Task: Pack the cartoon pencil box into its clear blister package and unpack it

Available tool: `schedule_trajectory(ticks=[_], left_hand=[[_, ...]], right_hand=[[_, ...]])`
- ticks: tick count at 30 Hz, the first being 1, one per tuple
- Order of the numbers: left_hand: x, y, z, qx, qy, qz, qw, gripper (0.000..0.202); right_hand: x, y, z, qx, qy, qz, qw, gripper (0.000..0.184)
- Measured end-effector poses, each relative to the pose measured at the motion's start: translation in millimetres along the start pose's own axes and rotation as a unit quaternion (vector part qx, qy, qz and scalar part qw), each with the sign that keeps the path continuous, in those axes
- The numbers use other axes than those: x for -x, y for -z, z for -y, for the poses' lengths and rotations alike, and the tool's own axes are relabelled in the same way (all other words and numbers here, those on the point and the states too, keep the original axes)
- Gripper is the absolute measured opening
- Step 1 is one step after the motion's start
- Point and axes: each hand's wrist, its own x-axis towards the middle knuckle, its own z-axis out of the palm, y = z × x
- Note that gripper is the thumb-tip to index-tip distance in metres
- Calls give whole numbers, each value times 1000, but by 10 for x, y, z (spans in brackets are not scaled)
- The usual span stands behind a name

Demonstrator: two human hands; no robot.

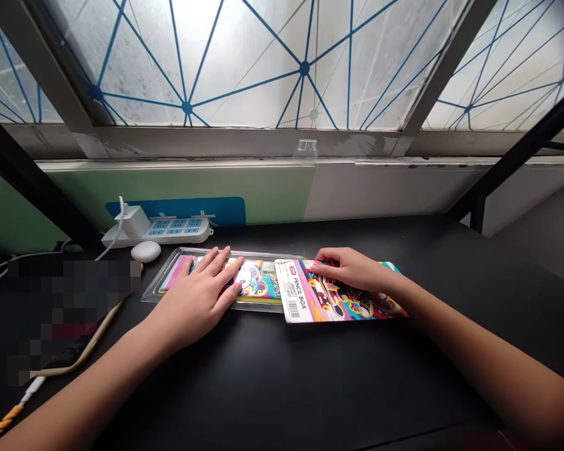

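Note:
A colourful cartoon pencil box [258, 283] lies in a clear plastic tray [151, 292] on the black table. My left hand [205, 291] rests on the box with its fingers spread flat, holding nothing. To the right, a bright printed card [305, 299] marked "PENCIL BOX", with a barcode, covers the right end of the tray. My right hand [350, 268] is on the card near its far edge, thumb and fingers closed on it. The palm side of that hand is hidden.
At the back left stands a white power strip [178, 230] with a white charger [132, 220] plugged in. A white oval object [145, 252] sits in front of it. Cables [82, 357] run along the left, beside a blurred-out patch. Wall and window frame bound the table behind.

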Motion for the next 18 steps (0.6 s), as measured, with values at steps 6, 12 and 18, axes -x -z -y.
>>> schedule_trajectory(ticks=[6,12,18], left_hand=[[24,17,-15,-4,-13,9,1000,57],[20,36,-23,-15,-16,12,1000,58],[47,1,-40,-31,-12,-1,999,58]], right_hand=[[13,238,-185,0,-30,46,998,57],[8,328,-285,-4,-44,48,998,55],[22,325,-242,-24,-44,-4,999,51]])
